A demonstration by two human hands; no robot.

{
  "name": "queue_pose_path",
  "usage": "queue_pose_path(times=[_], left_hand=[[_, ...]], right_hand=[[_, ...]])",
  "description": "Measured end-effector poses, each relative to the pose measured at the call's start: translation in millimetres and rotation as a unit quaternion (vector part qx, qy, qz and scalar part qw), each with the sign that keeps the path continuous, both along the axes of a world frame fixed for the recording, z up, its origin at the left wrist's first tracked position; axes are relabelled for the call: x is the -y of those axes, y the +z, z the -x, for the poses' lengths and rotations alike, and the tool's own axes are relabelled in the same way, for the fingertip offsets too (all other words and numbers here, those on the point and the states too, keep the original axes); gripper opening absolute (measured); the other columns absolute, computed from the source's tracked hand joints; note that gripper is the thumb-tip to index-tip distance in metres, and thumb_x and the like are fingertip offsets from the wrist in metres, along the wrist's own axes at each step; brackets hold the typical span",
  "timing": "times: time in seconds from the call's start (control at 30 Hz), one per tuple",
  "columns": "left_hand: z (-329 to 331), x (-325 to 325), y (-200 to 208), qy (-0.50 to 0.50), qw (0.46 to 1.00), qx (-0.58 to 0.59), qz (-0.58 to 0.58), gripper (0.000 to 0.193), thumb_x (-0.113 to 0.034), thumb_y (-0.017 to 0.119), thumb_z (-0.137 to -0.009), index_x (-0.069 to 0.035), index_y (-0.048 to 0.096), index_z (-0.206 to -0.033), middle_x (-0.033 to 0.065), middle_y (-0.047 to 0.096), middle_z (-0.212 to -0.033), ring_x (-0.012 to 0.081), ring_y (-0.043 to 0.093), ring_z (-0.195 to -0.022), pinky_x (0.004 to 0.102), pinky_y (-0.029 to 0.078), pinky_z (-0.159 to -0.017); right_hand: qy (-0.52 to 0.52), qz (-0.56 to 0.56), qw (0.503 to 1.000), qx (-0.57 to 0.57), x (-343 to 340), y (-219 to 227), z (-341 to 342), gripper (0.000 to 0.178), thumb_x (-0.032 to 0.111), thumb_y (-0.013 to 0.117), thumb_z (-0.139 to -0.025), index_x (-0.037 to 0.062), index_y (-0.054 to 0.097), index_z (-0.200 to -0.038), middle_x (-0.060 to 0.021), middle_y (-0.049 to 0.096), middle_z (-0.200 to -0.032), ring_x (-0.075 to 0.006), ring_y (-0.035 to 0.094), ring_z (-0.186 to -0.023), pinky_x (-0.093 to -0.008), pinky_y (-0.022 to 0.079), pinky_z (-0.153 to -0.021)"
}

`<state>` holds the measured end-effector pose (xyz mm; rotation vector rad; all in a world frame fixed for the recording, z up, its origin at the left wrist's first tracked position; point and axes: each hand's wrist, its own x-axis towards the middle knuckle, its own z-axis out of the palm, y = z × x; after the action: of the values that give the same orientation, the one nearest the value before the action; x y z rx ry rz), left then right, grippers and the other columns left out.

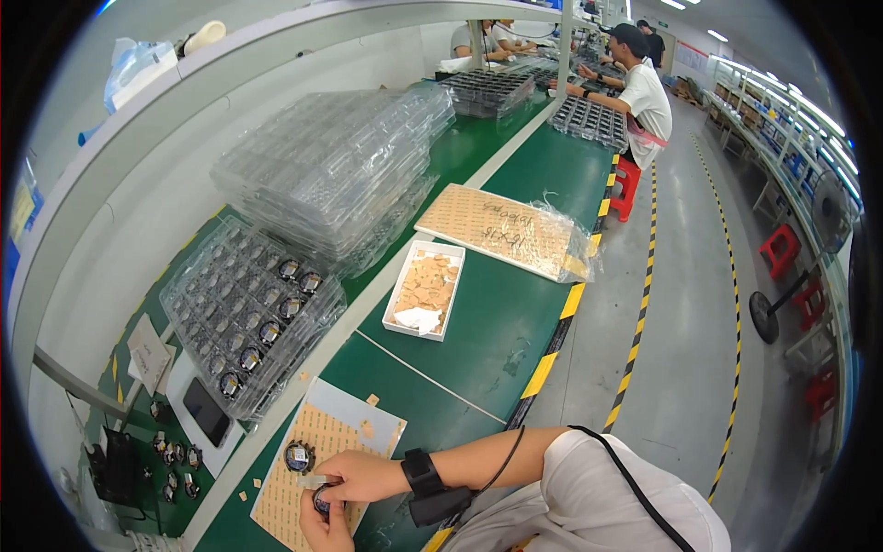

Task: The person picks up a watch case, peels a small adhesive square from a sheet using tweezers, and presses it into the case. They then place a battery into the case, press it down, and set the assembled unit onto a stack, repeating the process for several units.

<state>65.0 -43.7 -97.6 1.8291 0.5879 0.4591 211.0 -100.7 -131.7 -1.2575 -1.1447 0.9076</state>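
Over a sheet of tan adhesive stickers, my two hands meet at a small round black part. My left hand is closed on this round black part, which is mostly covered by fingers. My right hand, with a black band on its wrist, is closed in a pinch against the part's upper side. A pale translucent strip shows at the right fingertips; what it belongs to is unclear. Just beyond them, another round black part with a light centre lies on the sheet.
A clear plastic tray holds several round parts at the left, near a phone. Behind stand stacked clear trays. A white box of tan scraps and a plastic-wrapped sticker stack sit farther along. A co-worker sits beyond.
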Motion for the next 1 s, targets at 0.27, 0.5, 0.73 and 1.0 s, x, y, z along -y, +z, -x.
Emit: queue_pose_path(times=[0.27,0.5,0.73,1.0], left_hand=[[38,-36,11,-0.002,0.994,-0.105,-0.011,0.025,-0.019,0.054,-0.092,-0.001,0.055,-0.11,0.0074,0.058,-0.09,0.0147,0.054,-0.084,0.0262,0.043,-0.076],[163,-104,18,0.307,0.78,-0.28,-0.467,0.04,-0.033,0.053,-0.09,-0.002,0.056,-0.116,0.023,0.057,-0.111,0.0359,0.054,-0.103,0.0424,0.044,-0.086],[313,-161,-76,0.231,0.55,-0.394,-0.7,0.049,-0.042,0.053,-0.089,-0.008,0.051,-0.124,0.0181,0.048,-0.127,0.0356,0.049,-0.111,0.0448,0.043,-0.086],[330,-193,-98,0.327,0.685,-0.388,-0.523,0.047,-0.038,0.058,-0.085,-0.01,0.051,-0.121,0.0168,0.053,-0.12,0.0344,0.051,-0.106,0.0463,0.041,-0.089]], right_hand=[[-0.032,-0.002,0.998,0.056,7,10,-2,0.03,0.024,0.064,-0.08,-0.0018,0.052,-0.073,-0.01,0.051,-0.064,-0.0216,0.05,-0.058,-0.0334,0.04,-0.055],[-0.107,0.0,0.994,0.036,7,14,-29,0.031,0.025,0.065,-0.076,-0.0031,0.052,-0.073,-0.0147,0.052,-0.065,-0.0269,0.052,-0.06,-0.0359,0.04,-0.057],[-0.073,0.005,0.993,0.088,-2,13,-18,0.028,0.024,0.065,-0.079,-0.0027,0.057,-0.081,-0.0101,0.054,-0.066,-0.0187,0.053,-0.06,-0.0312,0.041,-0.056],[-0.108,-0.022,0.988,0.107,-6,1,-20,0.029,0.024,0.065,-0.076,-0.0037,0.056,-0.078,-0.0143,0.053,-0.067,-0.0248,0.052,-0.06,-0.0345,0.041,-0.057]])
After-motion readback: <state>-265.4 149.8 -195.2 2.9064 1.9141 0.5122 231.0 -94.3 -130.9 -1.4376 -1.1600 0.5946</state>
